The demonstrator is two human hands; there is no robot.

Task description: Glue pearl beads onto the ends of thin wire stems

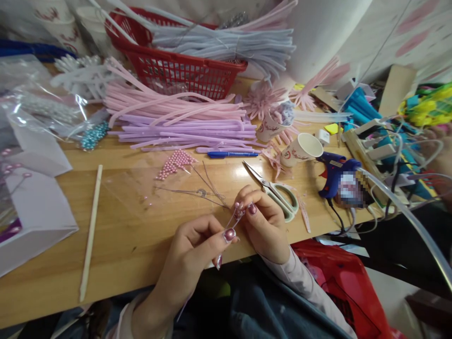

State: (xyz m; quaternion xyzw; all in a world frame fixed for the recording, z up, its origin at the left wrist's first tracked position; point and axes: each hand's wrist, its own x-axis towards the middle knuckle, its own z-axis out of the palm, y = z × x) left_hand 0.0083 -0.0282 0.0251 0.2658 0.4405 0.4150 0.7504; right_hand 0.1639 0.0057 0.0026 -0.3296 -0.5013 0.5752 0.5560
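My left hand (pixel 194 249) pinches a thin wire (pixel 231 220) between thumb and forefinger near the table's front edge. Beside it, my right hand (pixel 264 221) is closed at the upper end of that wire, its fingertips on small pink pearl beads (pixel 238 206). How the beads sit on the wire is partly hidden by the fingers. Just beyond the hands lie several loose wires (pixel 197 192) and a pile of pink pearl beads (pixel 176 162) on a clear bag. Scissors (pixel 271 186) with pale green handles rest close to my right hand.
Purple pipe cleaners (pixel 187 133) and pink ones (pixel 169 104) lie behind a blue pen (pixel 233 154). A red basket (pixel 183 70) stands at the back. To the right are a paper cup (pixel 302 149) and a blue glue gun (pixel 334 172); a wooden stick (pixel 91 230) lies left.
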